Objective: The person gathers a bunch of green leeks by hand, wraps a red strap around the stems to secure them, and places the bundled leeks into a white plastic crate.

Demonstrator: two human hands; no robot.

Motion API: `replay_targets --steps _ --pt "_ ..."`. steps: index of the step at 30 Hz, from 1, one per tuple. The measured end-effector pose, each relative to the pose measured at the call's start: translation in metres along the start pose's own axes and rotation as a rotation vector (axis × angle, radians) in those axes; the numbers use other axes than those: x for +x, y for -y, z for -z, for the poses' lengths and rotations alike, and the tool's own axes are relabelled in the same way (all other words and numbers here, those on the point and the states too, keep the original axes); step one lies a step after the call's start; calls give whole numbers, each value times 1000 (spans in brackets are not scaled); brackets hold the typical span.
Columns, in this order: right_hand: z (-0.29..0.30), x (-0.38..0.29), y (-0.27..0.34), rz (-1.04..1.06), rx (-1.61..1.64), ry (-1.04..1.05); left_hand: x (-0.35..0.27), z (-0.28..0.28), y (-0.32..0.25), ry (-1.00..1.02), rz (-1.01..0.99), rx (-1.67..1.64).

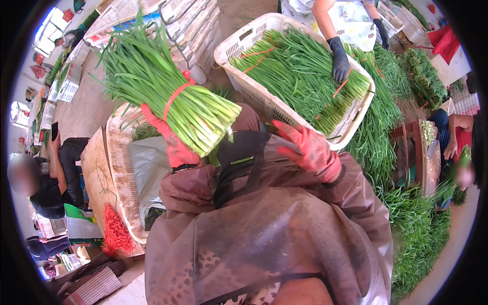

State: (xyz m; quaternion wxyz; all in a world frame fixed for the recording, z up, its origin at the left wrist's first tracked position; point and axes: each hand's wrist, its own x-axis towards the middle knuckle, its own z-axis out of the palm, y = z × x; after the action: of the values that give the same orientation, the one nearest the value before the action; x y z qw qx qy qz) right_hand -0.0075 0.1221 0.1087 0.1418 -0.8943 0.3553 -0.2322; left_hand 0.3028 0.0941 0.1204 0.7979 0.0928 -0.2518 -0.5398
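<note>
My left hand (171,141), in a red rubber glove, grips a thick bundle of green leafy stalks, likely Chinese chives (194,110), bound by a red band (174,100). The cut pale ends point towards the lower right and the leaves spread to the upper left. My right hand (305,150), also gloved in red, is apart from the bundle with its fingers spread and nothing in them. Just beyond it stands a white plastic crate (263,97) filled with banded bundles (297,65). The palm of my left hand is partly hidden behind the bundle.
A co-worker's dark-gloved hand (340,63) touches a bundle in the crate. Loose greens (415,228) are heaped at right. A dirty crate (122,171) with plastic sheeting and a pile of red bands (116,232) lie at left. Stacked crates (196,38) stand ahead; other people sit at both sides.
</note>
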Motion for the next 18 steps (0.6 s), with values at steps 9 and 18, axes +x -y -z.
replay_targets --steps 9,18 --pt "-13 40 13 412 679 141 -11 -3 1 -100 107 182" --pt "13 42 42 -74 574 6 -16 25 16 -187 -30 240"
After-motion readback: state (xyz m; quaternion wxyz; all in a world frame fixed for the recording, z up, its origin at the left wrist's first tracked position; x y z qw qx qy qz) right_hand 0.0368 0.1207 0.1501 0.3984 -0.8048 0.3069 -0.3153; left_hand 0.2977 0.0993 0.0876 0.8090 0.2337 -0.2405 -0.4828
